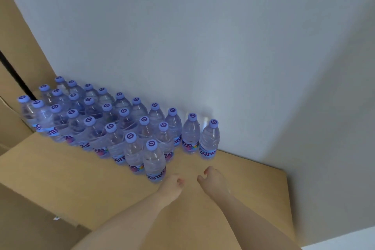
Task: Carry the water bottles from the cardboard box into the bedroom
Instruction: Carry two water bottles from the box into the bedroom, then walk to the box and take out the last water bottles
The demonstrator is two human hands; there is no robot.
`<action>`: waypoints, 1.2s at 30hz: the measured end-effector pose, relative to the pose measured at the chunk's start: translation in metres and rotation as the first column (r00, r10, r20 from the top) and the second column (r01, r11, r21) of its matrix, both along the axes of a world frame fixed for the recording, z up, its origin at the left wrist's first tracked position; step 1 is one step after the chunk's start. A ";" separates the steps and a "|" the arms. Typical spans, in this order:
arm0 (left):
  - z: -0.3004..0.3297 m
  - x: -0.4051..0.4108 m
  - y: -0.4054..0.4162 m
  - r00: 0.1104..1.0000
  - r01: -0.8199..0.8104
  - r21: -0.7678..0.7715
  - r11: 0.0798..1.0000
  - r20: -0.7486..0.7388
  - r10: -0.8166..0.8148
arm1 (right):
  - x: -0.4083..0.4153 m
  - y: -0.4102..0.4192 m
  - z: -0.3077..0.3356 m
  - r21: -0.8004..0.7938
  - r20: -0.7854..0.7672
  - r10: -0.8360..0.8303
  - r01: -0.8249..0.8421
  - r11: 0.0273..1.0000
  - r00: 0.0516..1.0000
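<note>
Several clear water bottles [113,124] with purple caps and blue labels stand upright in rows on a tan wooden surface [60,168], packed against a white wall. The nearest bottle [154,160] stands at the front of the group. My left hand [172,185] hovers just right of that bottle's base, fingers curled, holding nothing. My right hand [212,178] is a little further right, fingers loosely curled, also holding nothing. Two single bottles [209,140] stand apart at the right end of the row. No cardboard box is in view.
The white wall [203,36] rises directly behind the bottles and bends round on the right. A tan panel [18,32] with a dark gap borders the left. The surface's right edge [288,199] lies close to my right arm.
</note>
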State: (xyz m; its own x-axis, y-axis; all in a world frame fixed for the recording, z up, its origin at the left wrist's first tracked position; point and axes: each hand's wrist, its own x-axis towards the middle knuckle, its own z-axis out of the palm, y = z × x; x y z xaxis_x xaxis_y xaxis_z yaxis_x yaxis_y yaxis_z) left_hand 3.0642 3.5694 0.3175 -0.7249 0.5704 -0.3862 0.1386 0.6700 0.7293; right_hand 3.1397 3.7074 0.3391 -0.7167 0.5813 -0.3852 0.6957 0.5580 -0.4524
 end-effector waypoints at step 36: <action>0.037 -0.072 -0.665 0.738 -0.659 -0.426 0.619 -0.210 0.642 | -0.201 -0.594 0.048 0.040 0.092 0.892 -0.897 0.441 0.443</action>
